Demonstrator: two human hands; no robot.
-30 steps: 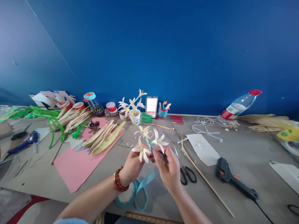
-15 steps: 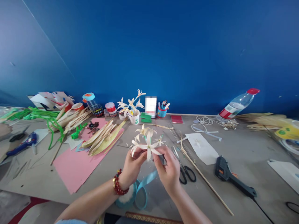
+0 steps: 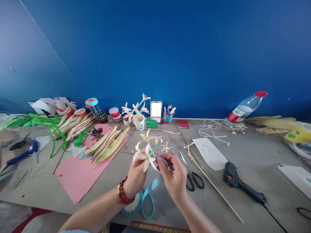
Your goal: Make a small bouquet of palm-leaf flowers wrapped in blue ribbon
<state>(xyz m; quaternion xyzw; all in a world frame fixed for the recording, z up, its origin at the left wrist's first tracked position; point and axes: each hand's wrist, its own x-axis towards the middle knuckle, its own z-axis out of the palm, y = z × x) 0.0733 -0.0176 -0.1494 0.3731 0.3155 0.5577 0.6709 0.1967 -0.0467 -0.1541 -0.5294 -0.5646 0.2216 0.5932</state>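
A cluster of cream-white flowers (image 3: pixel 148 155) with green and pale blue stems is in my left hand (image 3: pixel 136 174), whose fingers are closed round it behind the petals. My right hand (image 3: pixel 175 174) is pinched at the right side of the front flower, on the stem area; thin dark wires hang below its fingers. One more white flower (image 3: pixel 166 146) shows just beyond my right fingertips. Under my hands, a roll of light blue ribbon (image 3: pixel 132 207) lies near the table's front edge, with a loose loop beside it.
Black scissors (image 3: pixel 195 181), a long thin stick (image 3: pixel 218 193) and a black glue gun (image 3: pixel 240 184) lie to the right. Dried husks (image 3: pixel 104 145) and pink paper (image 3: pixel 73 178) are left. Behind stand a flower cup (image 3: pixel 139 124), pen holder (image 3: pixel 168 117) and tilted bottle (image 3: pixel 245 110). Another person's hand (image 3: pixel 7 137) shows far left.
The front flower has shifted left and turned, showing the coloured stems. My right fingers have moved from its petals to its right side. At far left, the other person's hand has moved.
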